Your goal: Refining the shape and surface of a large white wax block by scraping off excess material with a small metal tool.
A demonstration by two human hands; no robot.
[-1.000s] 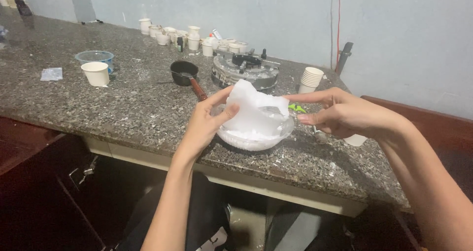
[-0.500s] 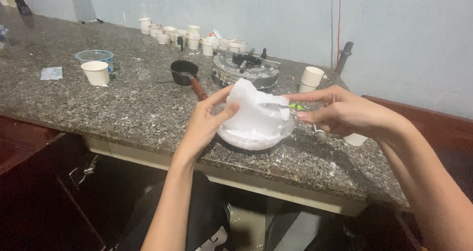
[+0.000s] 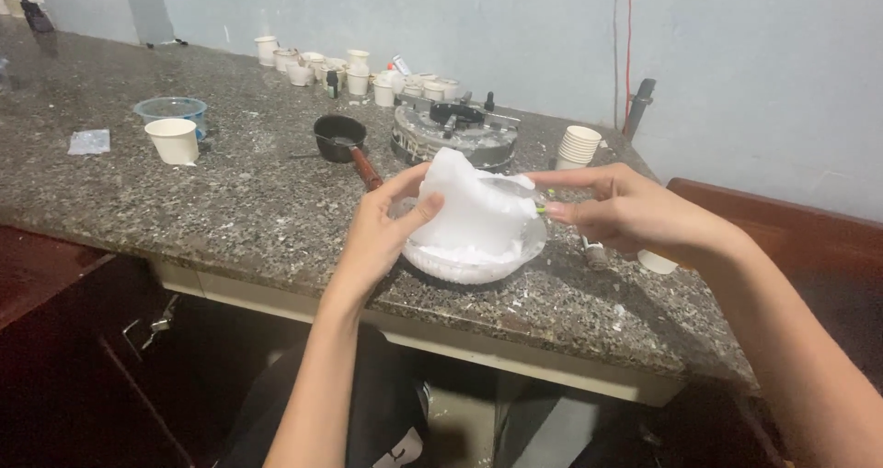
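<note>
The left hand [image 3: 382, 229] gripped a white waxy block [image 3: 469, 212] between thumb and fingers, propping it tilted over a clear bowl [image 3: 474, 264] near the surface's [image 3: 230, 211] front edge, so loosened bits would drop inside. The right hand [image 3: 625, 212] pinched a thin tool at the block's right side.

Both my forearms are bare to the elbow, no sleeves, watch or rings on my left hand [image 3: 382, 234] or my right hand [image 3: 625, 212]. Near the bottom edge, my dark trousers [image 3: 368, 413] carry a small white marking.
</note>
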